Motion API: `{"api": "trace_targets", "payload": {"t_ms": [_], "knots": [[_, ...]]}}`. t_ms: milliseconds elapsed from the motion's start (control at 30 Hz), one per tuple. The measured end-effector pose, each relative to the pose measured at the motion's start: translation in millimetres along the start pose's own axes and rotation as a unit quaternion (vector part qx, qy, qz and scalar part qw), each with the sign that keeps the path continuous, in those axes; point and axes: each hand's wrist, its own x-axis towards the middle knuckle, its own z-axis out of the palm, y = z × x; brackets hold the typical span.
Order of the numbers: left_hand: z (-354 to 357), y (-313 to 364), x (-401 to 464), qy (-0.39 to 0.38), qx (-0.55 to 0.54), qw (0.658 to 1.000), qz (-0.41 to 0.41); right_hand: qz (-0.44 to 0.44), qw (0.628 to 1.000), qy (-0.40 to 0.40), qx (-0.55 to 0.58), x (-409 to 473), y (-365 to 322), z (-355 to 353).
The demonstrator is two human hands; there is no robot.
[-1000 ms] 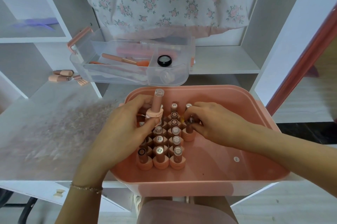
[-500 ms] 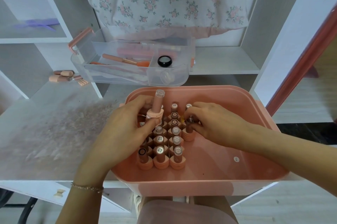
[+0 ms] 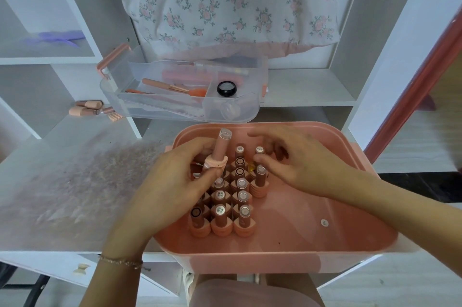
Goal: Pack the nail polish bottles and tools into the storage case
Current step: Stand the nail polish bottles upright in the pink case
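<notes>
The left hand [image 3: 175,181] has its grip closed round a tall, matte peach nail polish bottle with a clear round cap [image 3: 221,150], held upright above the left rows inside the glossy salmon plastic storage case [image 3: 287,254] on the white desk [image 3: 75,181]. To seat it well, I would lower it straight into a free spot beside the grip, keeping it vertical so the smooth, flared bases of the standing peach bottles [image 3: 221,219] are not toppled. The right hand [image 3: 300,164] hovers just right of the grip, fingers loose, holding nothing.

Left grip [image 3: 180,181] curled (right [image 3: 297,164] loose)
</notes>
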Motion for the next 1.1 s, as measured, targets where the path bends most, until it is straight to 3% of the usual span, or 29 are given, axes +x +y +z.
{"api": "trace_targets", "payload": {"t_ms": [133, 300, 500, 600, 767, 933, 1100], "knots": [[-1.6, 3.7, 0.3, -0.026, 0.012, 1.000, 0.012, -0.016, 0.994, -0.002, 0.112, 10.0, -17.6, -4.6], [-1.5, 4.9, -0.8, -0.023, -0.011, 0.999, 0.031, -0.023, 0.988, -0.013, 0.154, 13.5, -30.0, -4.5], [1.1, 1.8, -3.2, 0.123, 0.010, 0.992, 0.017, 0.005, 0.975, -0.004, 0.223, 12.0, -18.0, -33.4], [-1.1, -5.1, -3.4, 0.216, 0.052, 0.974, -0.035, 0.013, 0.982, -0.056, 0.177, 4.1, -8.7, -39.3], [-4.5, -19.0, -2.3, 0.165, 0.050, 0.970, -0.173, -0.020, 0.987, -0.158, -0.016, -8.0, 1.0, -24.1], [-2.0, -20.7, -1.4, 0.168, 0.028, 0.968, -0.184, -0.015, 0.971, -0.223, -0.087, -11.1, 7.8, -9.1], [-2.7, -22.0, -2.1, 0.166, 0.020, 0.969, -0.182, -0.032, 0.968, -0.225, -0.105, -13.2, 9.5, -3.9]]}}
